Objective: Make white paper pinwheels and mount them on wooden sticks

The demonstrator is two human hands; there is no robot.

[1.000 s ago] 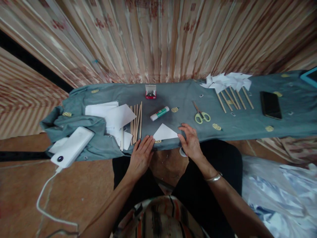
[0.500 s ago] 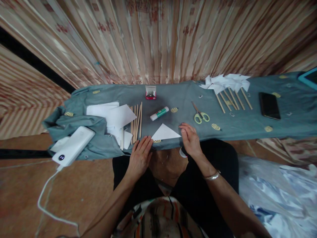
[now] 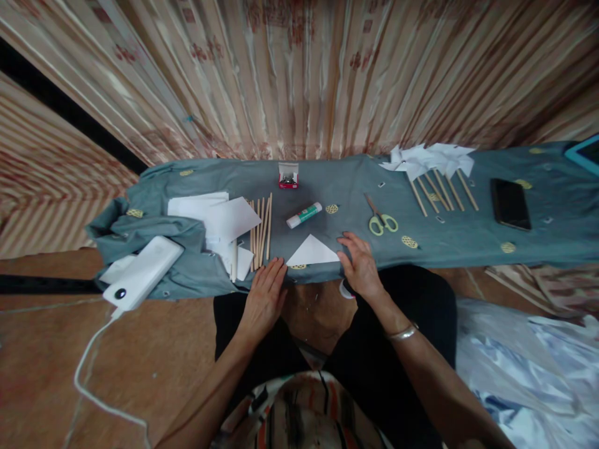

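Observation:
A white sheet of paper folded into a triangle (image 3: 312,251) lies at the near edge of the cloth-covered table. My left hand (image 3: 266,287) rests flat by its left corner, fingers stretched out near the wooden sticks (image 3: 262,231). At the triangle's right corner is my right hand (image 3: 360,265), its fingers loosely bent and apart, the thumb close to the paper. Beyond the triangle lies a glue stick (image 3: 304,215). Scissors with pale green handles (image 3: 382,223) are past my right hand.
White paper sheets (image 3: 229,219) lie left of the sticks, near a white power bank (image 3: 145,273) with a cable. A small red box (image 3: 288,177) stands at the back. Several paper pinwheels (image 3: 428,162) on sticks, a dark phone (image 3: 510,203) and a blue-edged device (image 3: 584,154) are to the right.
The view has shifted slightly. My right thumb has come closer to the triangle's right corner, while my left hand stays in place.

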